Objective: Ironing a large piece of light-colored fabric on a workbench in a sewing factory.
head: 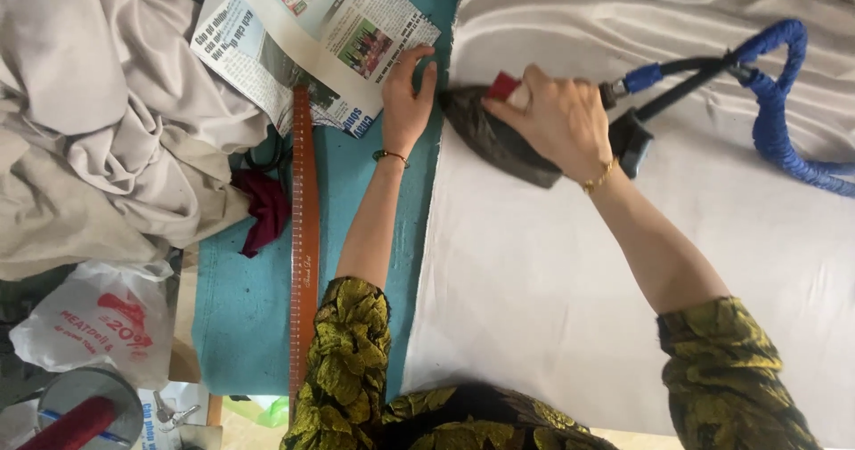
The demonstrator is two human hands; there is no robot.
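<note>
Green-and-yellow patterned sleeves [343, 361] filled the bottom edge, closest to the lens. From them the right hand [557, 116] reached forward with its fingers curled tight around the handle of a dark iron [499, 138], whose tip pointed left at the edge of a white cloth [552, 290] spread over the right half of the table. A black hose wrapped in blue [775, 102] looped away from the iron's rear towards the right edge. The left hand [407, 102] lay flat just beside the iron's tip, fingers together and slightly bent, touching the teal table cover [245, 316] at the cloth's edge and holding nothing. A folded newspaper [312, 40] with colour photos sat just beyond that hand. A long brown wooden ruler [305, 254] ran down the teal cover, with a dark red scrap [265, 209] beside it and heaped beige fabric [98, 129] to the left. At lower left lay a white plastic bag [98, 321] bearing red print.
</note>
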